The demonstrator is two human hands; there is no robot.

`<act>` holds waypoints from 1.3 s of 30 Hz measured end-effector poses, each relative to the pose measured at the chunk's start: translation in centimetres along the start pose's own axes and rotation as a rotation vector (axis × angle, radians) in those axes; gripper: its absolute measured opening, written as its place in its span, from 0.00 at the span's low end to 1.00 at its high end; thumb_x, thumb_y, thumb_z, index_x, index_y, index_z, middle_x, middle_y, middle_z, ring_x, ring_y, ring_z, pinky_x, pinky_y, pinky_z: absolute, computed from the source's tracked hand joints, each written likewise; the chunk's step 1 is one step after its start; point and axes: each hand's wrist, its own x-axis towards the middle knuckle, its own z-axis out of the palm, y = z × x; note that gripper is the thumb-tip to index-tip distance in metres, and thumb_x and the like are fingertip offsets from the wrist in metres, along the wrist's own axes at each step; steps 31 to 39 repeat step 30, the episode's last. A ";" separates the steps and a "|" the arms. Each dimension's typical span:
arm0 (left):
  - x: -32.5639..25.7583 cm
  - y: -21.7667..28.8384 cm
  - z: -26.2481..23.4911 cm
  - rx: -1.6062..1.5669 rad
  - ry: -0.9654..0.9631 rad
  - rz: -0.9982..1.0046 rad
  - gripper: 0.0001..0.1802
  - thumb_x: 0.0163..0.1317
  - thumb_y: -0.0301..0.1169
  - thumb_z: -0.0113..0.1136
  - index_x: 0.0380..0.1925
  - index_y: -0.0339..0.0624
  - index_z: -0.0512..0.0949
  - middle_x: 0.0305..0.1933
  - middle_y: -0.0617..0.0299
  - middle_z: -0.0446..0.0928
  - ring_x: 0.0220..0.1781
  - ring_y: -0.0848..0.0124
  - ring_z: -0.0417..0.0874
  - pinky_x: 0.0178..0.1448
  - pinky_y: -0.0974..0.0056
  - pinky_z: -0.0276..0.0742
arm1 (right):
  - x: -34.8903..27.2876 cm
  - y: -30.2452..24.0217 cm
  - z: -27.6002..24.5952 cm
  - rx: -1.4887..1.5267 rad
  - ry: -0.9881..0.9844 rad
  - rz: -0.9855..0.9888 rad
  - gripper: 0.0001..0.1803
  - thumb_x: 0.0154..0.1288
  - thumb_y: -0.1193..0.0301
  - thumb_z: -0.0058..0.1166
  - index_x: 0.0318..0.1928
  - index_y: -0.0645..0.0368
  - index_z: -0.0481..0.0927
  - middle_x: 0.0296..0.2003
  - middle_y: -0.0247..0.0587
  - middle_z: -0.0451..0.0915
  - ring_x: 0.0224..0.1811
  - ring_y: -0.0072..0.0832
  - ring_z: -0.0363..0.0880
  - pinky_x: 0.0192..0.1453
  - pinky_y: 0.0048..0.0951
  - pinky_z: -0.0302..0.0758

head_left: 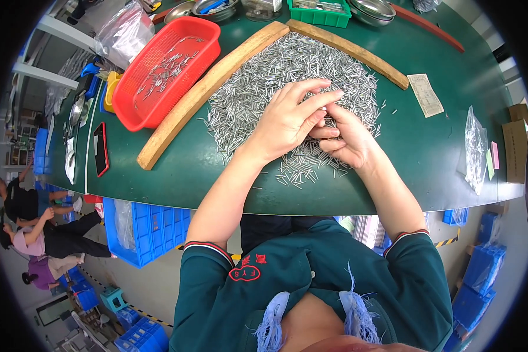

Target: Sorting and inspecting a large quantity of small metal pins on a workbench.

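A wide heap of small silvery metal pins [246, 105] covers the middle of the green table. Over its near part my two hands come together. My left hand [284, 123] is bent, its thumb and fingers closing toward the right fingertips. Curled below and beside it is my right hand [349, 141], thumb raised against the left fingers. A tiny bright tip shows where the fingertips meet; the rest of what they hold is hidden. Some loose pins [296, 170] lie spread just under my wrists, toward the table's near edge.
Two wooden bars [208, 97] [352, 50] meet in a corner behind the heap. Left of them stands a red plastic basket [138, 108] with some pins, and a phone [101, 149]. A paper slip [426, 95] and clear bag [476, 149] lie right. A green tray [320, 16] stands behind.
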 end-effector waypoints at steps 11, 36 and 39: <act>0.2 -1.3 -2.3 0.217 0.229 -0.130 0.13 0.60 0.32 0.56 0.43 0.42 0.78 0.39 0.60 0.78 0.43 0.66 0.77 0.51 0.63 0.70 | 0.5 -1.4 -1.1 0.252 -0.131 -0.013 0.11 0.70 0.61 0.43 0.37 0.55 0.70 0.22 0.24 0.61 0.17 0.09 0.55 0.10 0.10 0.47; -1.2 -2.1 -1.0 0.511 -0.298 -0.201 0.18 0.48 0.42 0.64 0.39 0.48 0.80 0.39 0.59 0.74 0.47 0.65 0.71 0.51 0.60 0.61 | 0.5 -1.6 -1.4 0.285 -0.075 -0.149 0.15 0.68 0.56 0.45 0.41 0.55 0.70 0.25 0.28 0.64 0.18 0.11 0.58 0.11 0.11 0.49; -1.2 -2.1 -1.0 0.511 -0.298 -0.201 0.18 0.48 0.42 0.64 0.39 0.48 0.80 0.39 0.59 0.74 0.47 0.65 0.71 0.51 0.60 0.61 | 0.5 -1.6 -1.4 0.285 -0.075 -0.149 0.15 0.68 0.56 0.45 0.41 0.55 0.70 0.25 0.28 0.64 0.18 0.11 0.58 0.11 0.11 0.49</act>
